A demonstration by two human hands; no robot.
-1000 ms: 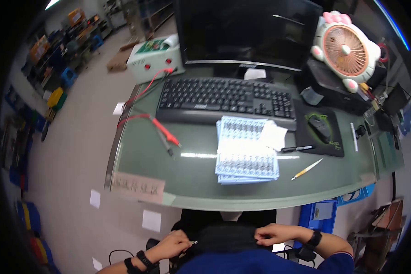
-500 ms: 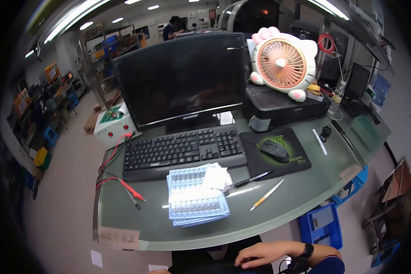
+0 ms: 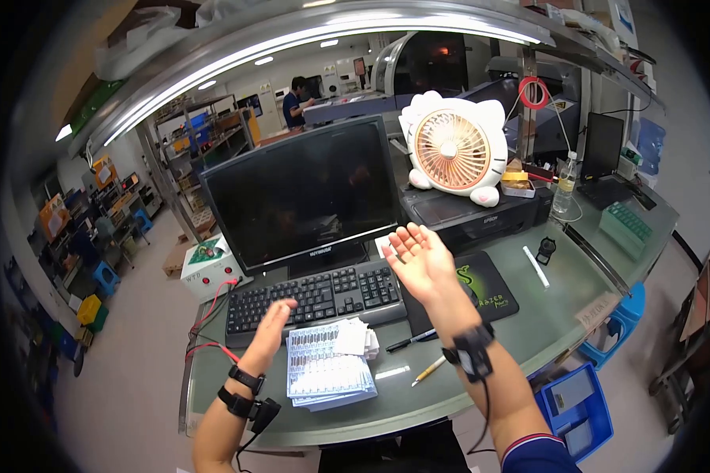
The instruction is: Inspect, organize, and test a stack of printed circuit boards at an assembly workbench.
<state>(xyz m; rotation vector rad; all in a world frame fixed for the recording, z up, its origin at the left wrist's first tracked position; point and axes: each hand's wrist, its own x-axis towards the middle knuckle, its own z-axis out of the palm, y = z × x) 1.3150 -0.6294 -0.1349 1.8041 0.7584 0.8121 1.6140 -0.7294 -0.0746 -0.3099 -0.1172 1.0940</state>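
Observation:
Both of my hands are raised over the desk and hold nothing. My left hand (image 3: 272, 331) is seen edge-on with fingers stretched, in front of the black keyboard (image 3: 339, 293) and just left of a stack of blue-and-white printed sheets (image 3: 327, 366). Small white slips (image 3: 353, 339) lie on that stack. My right hand (image 3: 420, 262) turns its palm up, fingers apart and slightly bent. It hangs near the mouse pad (image 3: 493, 296) and hides the mouse. Below it lie a black pen (image 3: 410, 340) and a yellow-and-white pen-like stick (image 3: 428, 370).
Behind the keyboard stands a dark monitor (image 3: 304, 193). A cat-shaped fan (image 3: 454, 150) sits on a black printer (image 3: 481, 217). A white box with red terminals (image 3: 205, 272) has red leads. Blue bins (image 3: 580, 410) stand by the desk's right side. A person (image 3: 294, 102) works far behind.
My right hand has risen from my lap to above the desk, and my left hand has come up beside the stack. The view has tilted upward.

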